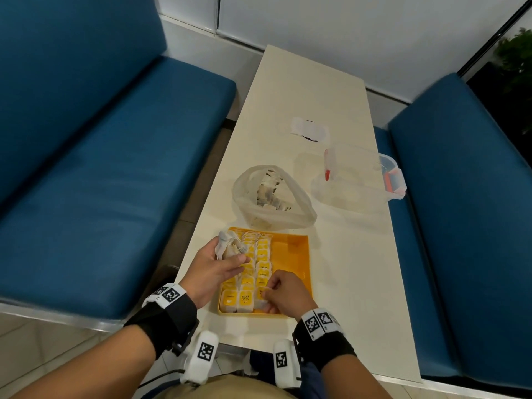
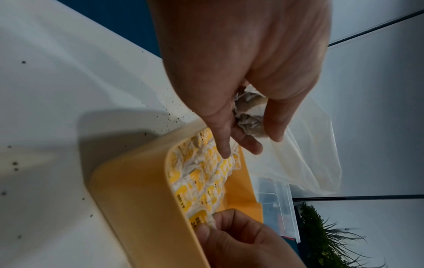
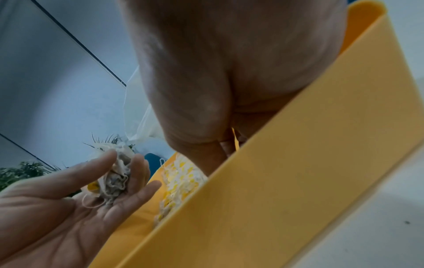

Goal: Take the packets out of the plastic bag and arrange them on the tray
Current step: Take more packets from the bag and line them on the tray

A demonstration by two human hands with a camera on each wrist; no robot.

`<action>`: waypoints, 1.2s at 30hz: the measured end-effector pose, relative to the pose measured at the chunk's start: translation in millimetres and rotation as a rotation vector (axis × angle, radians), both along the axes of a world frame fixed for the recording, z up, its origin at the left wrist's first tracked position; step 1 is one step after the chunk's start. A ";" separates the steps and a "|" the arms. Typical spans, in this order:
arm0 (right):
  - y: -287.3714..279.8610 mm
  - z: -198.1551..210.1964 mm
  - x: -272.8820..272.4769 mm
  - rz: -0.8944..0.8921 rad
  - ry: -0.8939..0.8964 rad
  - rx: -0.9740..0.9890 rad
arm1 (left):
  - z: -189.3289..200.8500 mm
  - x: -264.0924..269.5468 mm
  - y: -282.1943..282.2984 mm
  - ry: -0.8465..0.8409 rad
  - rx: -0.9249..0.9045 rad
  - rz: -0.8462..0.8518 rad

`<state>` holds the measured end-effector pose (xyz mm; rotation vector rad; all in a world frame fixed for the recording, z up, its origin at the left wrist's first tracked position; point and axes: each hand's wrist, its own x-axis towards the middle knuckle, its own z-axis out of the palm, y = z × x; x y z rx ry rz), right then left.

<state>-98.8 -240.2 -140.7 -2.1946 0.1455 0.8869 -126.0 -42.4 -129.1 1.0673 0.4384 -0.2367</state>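
Note:
A yellow tray (image 1: 298,254) lies on the table near me, with rows of white-and-yellow tea packets (image 1: 259,269) along its left half. My left hand (image 1: 213,269) hovers over the tray's left edge and holds a bunch of packets (image 1: 230,246), seen also in the left wrist view as the bunch (image 2: 249,117) and in the right wrist view as the bunch (image 3: 117,179). My right hand (image 1: 283,295) pinches one packet (image 1: 263,298) at the tray's near row; the same packet (image 2: 207,217) shows by the tray's wall (image 2: 137,190). Beyond the tray sits the open plastic bag (image 1: 273,197) with more packets inside.
A clear plastic box (image 1: 359,177) with red clips stands on the table (image 1: 354,269) to the right of the bag. A small white wrapper (image 1: 309,129) lies farther back. Blue benches (image 1: 115,168) flank the table on both sides. Dark crumbs (image 2: 169,116) dot the table by the tray.

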 end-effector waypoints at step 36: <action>17.8 44.0 4.7 -0.099 -0.366 0.304 | 18.9 0.3 -10.1 0.019 -0.236 -0.135</action>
